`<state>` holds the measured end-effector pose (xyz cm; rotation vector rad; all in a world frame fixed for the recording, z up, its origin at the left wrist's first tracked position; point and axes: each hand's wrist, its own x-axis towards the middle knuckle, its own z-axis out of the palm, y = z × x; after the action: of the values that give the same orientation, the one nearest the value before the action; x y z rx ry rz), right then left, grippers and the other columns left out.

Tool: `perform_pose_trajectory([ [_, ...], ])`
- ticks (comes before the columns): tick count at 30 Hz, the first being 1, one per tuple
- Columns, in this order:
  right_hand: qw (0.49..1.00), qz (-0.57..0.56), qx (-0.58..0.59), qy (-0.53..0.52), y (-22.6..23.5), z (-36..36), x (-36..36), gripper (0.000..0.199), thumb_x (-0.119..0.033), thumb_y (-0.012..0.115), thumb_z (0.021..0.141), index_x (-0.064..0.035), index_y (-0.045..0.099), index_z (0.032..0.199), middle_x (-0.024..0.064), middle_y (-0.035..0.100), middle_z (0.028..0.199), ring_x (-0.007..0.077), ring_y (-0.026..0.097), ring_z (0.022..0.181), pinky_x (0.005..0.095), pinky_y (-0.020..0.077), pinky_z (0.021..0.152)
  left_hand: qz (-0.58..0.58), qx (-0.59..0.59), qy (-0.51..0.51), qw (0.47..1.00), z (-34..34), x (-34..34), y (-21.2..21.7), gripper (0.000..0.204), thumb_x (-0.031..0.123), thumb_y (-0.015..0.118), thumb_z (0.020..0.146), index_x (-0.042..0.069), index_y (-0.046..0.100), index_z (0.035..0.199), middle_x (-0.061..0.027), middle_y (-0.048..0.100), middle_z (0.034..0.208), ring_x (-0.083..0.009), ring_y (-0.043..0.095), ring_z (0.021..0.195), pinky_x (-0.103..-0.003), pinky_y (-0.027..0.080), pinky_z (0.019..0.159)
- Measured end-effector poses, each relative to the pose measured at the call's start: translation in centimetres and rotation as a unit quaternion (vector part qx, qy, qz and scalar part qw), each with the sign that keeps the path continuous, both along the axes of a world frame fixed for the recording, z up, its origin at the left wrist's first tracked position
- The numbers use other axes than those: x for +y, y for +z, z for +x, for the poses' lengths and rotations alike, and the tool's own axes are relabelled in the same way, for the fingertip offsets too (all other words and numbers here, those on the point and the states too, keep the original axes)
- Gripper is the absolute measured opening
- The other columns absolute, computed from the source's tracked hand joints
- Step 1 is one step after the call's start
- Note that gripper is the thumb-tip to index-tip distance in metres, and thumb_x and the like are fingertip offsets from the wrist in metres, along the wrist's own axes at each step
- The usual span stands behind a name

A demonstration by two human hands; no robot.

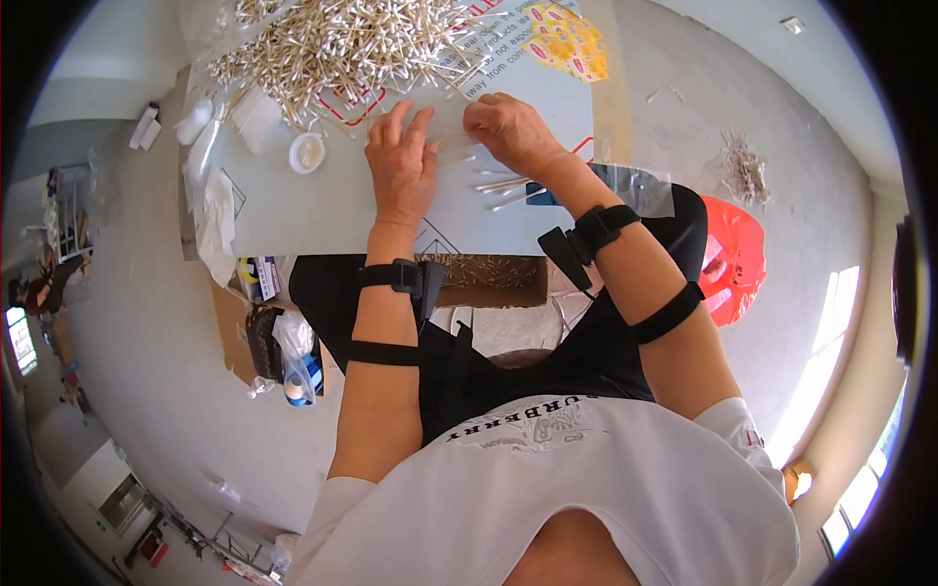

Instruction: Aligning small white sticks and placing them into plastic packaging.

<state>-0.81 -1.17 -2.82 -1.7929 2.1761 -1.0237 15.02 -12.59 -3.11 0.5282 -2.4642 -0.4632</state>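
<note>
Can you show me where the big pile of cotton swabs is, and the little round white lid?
pile of cotton swabs [337, 44], head view, middle of the heap.
round white lid [307, 153], head view, its centre.

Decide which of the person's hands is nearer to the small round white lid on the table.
Left. The left hand lies just right of the round white lid; the right hand is farther right, beyond the left one.

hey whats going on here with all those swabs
A person seated at a low board works with both hands at the near edge of a big heap of cotton swabs. The left hand and right hand together pinch a thin clear bag. A few loose swabs lie below the right hand, a small white lid to the left.
</note>
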Motion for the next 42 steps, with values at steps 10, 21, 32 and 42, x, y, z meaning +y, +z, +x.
perform_pose_trajectory([
  [10,0.973,0.010,-0.207,-0.098,0.9,-0.9,4.2,0.012,-0.001,0.067,0.077,-0.0004,0.065,0.089,0.0076,0.060,0.079,0.0170,0.056,0.070,0.0289,0.0469,0.066,0.022,-0.046,-0.040,0.998,1.2,1.3,-0.6,0.042,0.010,0.070,0.075,0.009,0.062,0.117,-0.0085,0.056,0.118,-0.0311,0.048,0.115,-0.046,0.035,0.100],
  [21,0.965,0.001,-0.212,-0.152,0.9,-1.0,4.4,0.010,-0.007,0.068,0.075,-0.0010,0.066,0.082,0.0142,0.065,0.079,0.0297,0.063,0.073,0.0373,0.0501,0.068,0.071,0.056,0.023,0.996,0.2,3.0,-0.7,0.038,-0.001,0.069,0.070,0.005,0.065,0.108,-0.0098,0.057,0.103,-0.0323,0.051,0.102,-0.044,0.042,0.090],
  [32,0.965,-0.017,-0.201,-0.169,0.5,-0.5,4.4,0.007,-0.007,0.065,0.076,-0.0018,0.065,0.080,0.0130,0.064,0.079,0.0311,0.063,0.075,0.0373,0.0498,0.068,0.087,0.031,0.017,0.996,0.5,3.2,-0.6,0.034,-0.011,0.061,0.072,0.002,0.067,0.103,-0.0108,0.057,0.096,-0.0302,0.056,0.092,-0.038,0.050,0.079],
  [42,0.980,-0.015,-0.094,-0.174,1.7,-0.9,-0.7,0.020,-0.016,0.073,0.076,-0.0073,0.069,0.094,0.0097,0.063,0.087,0.0271,0.063,0.077,0.0367,0.0510,0.070,0.123,0.034,-0.019,0.992,-2.0,5.5,-0.1,0.029,-0.010,0.061,0.073,0.000,0.065,0.100,-0.0138,0.056,0.096,-0.0327,0.056,0.092,-0.040,0.049,0.079],
])
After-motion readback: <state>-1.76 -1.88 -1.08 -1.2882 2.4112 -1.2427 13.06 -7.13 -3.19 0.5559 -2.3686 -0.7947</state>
